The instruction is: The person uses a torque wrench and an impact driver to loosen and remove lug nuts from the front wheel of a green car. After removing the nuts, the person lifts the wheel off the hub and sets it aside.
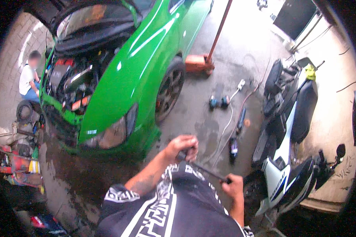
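Across the front of my body I hold a long, thin dark rod-shaped tool (205, 170). My left hand (184, 146) is closed round its upper left end. Its lower right end sits in the closed fingers of my right hand (234, 185). I cannot make out what kind of tool it is, since both ends are mostly covered. Ahead and to the left stands a green car (122, 85) with its hood (41, 14) raised. Its engine bay (73, 79) lies exposed, and the front wheel (171, 93) faces my side.
An orange floor jack (198, 63) stands beside the car. On the wet floor lie a teal-and-black power tool (219, 102), a white cable (230, 114) and a dark bottle (233, 147). A white-and-black scooter (284, 158) is at right. A person (29, 79) sits at far left, near a tire (25, 111).
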Available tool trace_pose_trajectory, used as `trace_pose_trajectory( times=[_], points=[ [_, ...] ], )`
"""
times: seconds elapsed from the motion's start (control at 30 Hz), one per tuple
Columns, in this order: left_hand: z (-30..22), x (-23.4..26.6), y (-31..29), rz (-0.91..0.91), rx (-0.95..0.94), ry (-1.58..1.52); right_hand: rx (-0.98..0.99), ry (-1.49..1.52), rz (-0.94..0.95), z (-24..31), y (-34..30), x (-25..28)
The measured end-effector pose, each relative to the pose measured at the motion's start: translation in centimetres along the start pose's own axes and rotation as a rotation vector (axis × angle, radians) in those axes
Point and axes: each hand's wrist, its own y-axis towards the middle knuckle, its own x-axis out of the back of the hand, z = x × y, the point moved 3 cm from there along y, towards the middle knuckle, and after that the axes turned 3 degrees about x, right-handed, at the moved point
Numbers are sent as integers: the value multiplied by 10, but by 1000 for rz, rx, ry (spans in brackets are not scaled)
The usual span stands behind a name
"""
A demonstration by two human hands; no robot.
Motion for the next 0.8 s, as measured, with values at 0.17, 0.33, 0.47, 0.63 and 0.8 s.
trace_pose_trajectory(
  times=[0.17, 0.33, 0.47, 0.63, 0.8],
  points=[
    [-48, 28, 71, -23, -27, -99, -36, -111, 76, -11, 90, 19],
    [-126, 29, 145, -18, -134, -108, 3, -101, 25, -11, 193, 58],
    [-164, 36, 177, -24, -200, -134, 94, -187, 39, -17, 262, 76],
    [-177, 62, 177, -141, -277, -252, 87, -111, 247, -34, 314, 64],
    [-173, 77, 160, -365, -405, -365, 254, -81, 493, -41, 364, 50]
  ],
)
